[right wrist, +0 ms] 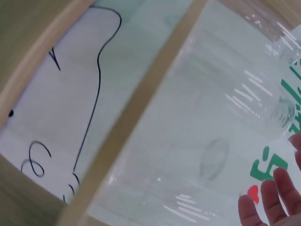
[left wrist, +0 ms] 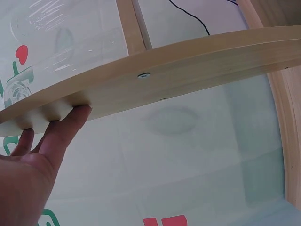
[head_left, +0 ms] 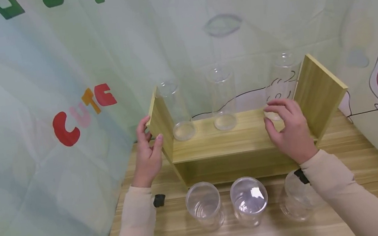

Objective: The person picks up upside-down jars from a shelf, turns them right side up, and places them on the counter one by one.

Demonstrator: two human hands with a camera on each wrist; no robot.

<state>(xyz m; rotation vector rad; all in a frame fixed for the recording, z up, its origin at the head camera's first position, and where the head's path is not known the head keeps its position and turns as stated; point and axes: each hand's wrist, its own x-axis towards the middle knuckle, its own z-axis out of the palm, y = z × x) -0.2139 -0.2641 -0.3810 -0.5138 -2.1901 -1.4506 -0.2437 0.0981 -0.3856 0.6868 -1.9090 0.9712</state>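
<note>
A wooden two-tier shelf (head_left: 213,146) stands against the cloth backdrop. My left hand (head_left: 147,152) rests its fingertips against the outer face of the left side panel (left wrist: 188,66). On the upper board are three tall, clear cylindrical jars: a left jar (head_left: 183,130), a middle jar (head_left: 223,102) and a right jar (head_left: 284,71). My right hand (head_left: 291,129) is in front of the right jar and hides part of its base. Its thumb and fingers are curved and apart, with nothing visible between them. In the right wrist view, the fingers (right wrist: 270,197) appear beside the clear jars.
On the wooden table (head_left: 175,234), before the shelf, stand three more clear jars: left (head_left: 205,206), middle (head_left: 249,201) and right (head_left: 294,199). My right forearm partly covers the right one. The shelf's right side panel (head_left: 324,93) rises beside my right hand.
</note>
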